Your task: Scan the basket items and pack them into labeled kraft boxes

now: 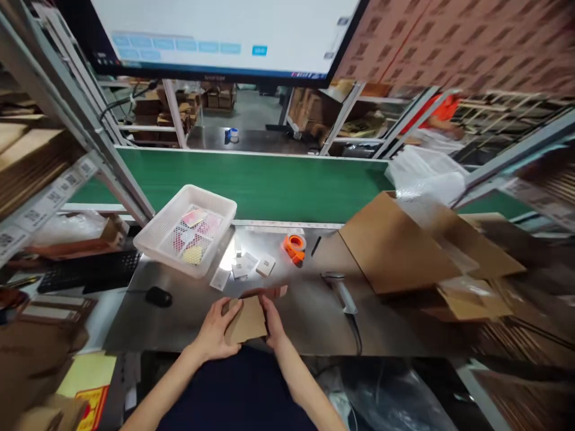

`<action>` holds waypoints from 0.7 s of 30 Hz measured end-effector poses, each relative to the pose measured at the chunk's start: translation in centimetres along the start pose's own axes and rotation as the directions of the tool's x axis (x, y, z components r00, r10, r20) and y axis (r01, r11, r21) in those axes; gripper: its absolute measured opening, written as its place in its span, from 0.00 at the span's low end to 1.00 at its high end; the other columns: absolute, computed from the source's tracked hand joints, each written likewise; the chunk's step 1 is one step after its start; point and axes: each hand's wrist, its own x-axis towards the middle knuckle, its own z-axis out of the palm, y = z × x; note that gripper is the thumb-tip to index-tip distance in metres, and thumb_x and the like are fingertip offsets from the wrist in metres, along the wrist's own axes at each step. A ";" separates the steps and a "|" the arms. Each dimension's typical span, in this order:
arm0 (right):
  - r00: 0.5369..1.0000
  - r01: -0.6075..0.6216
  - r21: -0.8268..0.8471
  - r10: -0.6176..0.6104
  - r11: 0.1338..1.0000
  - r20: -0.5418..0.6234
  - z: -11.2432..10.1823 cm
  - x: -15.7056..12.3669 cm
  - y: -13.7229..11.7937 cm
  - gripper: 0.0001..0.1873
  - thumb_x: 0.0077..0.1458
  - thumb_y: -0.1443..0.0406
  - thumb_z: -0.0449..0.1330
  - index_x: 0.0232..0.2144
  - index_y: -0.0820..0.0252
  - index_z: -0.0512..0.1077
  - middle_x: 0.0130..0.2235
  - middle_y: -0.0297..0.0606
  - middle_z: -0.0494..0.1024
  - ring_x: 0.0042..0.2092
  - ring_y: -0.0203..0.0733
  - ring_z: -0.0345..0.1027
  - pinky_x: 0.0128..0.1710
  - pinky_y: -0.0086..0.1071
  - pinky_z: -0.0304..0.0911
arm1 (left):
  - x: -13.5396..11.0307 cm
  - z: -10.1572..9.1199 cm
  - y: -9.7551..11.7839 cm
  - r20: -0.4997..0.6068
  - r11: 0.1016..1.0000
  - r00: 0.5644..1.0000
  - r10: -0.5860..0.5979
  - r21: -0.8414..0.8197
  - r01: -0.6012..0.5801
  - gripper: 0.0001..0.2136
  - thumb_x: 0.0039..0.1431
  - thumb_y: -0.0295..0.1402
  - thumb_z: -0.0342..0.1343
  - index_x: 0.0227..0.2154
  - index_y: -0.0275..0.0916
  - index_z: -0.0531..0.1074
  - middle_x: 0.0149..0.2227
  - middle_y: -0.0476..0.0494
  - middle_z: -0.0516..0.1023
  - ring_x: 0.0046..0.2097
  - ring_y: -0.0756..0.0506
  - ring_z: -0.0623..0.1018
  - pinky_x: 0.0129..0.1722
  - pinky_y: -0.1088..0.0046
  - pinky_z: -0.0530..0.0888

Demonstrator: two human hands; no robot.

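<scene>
Metal bench [179, 326] facing a green conveyor belt [278, 182]. Near the bench's front edge, clasped between left hand [218, 331] and right hand [274, 323]: small cardboard piece [248, 321]. Press lightly and evenly from both sides to avoid crushing it.

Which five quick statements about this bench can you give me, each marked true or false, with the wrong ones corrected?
1. The left hand and the right hand hold a small brown cardboard piece. True.
2. The black computer mouse lies left of the pale grey handheld scanner. True.
3. The right hand holds the scanner. False: the scanner lies on the dark grey metal bench.
4. The orange plastic tape dispenser lies right of the white perforated plastic basket. True.
5. The basket stands right of the scanner. False: it stands left of it.
</scene>
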 end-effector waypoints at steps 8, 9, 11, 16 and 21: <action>0.981 -0.039 -0.091 0.055 0.995 0.183 -1.2 0.6 -0.4 0.39 0.30 0.42 0.79 0.38 0.63 0.80 0.39 0.45 0.84 0.41 0.50 0.75 0.46 0.40 0.67 | -0.7 -0.1 0.1 -0.026 0.998 0.998 0.050 -0.047 -0.052 0.56 0.44 0.33 0.69 0.77 0.36 0.50 0.70 0.25 0.62 0.70 0.26 0.65 0.71 0.42 0.65; 0.977 -0.091 -0.045 0.098 0.995 0.190 -0.7 1.1 0.4 0.40 0.29 0.41 0.79 0.38 0.63 0.80 0.38 0.45 0.84 0.40 0.50 0.75 0.45 0.40 0.68 | -0.6 -0.1 -0.1 -0.048 0.996 0.997 0.059 -0.062 -0.062 0.56 0.43 0.33 0.69 0.76 0.34 0.50 0.69 0.24 0.63 0.70 0.26 0.66 0.71 0.41 0.65; 0.977 -0.142 -0.015 0.142 0.990 0.161 0.4 1.8 2.2 0.41 0.28 0.38 0.77 0.35 0.62 0.78 0.36 0.44 0.83 0.40 0.50 0.75 0.44 0.41 0.68 | -0.5 -0.1 -0.9 -0.071 0.993 0.995 0.071 -0.088 -0.078 0.54 0.42 0.32 0.68 0.73 0.33 0.50 0.67 0.24 0.64 0.69 0.26 0.67 0.70 0.40 0.67; 0.993 0.011 -0.277 -0.042 0.961 -0.108 2.3 0.9 3.6 0.29 0.43 0.45 0.75 0.37 0.58 0.74 0.40 0.45 0.81 0.47 0.55 0.73 0.50 0.43 0.68 | -0.5 -0.6 -2.2 -0.097 0.992 0.994 0.042 -0.113 -0.053 0.51 0.42 0.34 0.67 0.70 0.33 0.49 0.63 0.24 0.66 0.65 0.26 0.72 0.66 0.40 0.72; 0.980 0.101 -0.888 -0.199 0.449 0.011 4.3 -2.4 0.7 0.14 0.72 0.62 0.53 0.49 0.61 0.77 0.56 0.54 0.80 0.54 0.57 0.77 0.55 0.44 0.68 | 0.0 0.6 -1.8 -0.190 0.987 0.971 0.145 -0.037 -0.155 0.49 0.42 0.31 0.65 0.70 0.36 0.54 0.62 0.25 0.71 0.62 0.27 0.74 0.63 0.42 0.75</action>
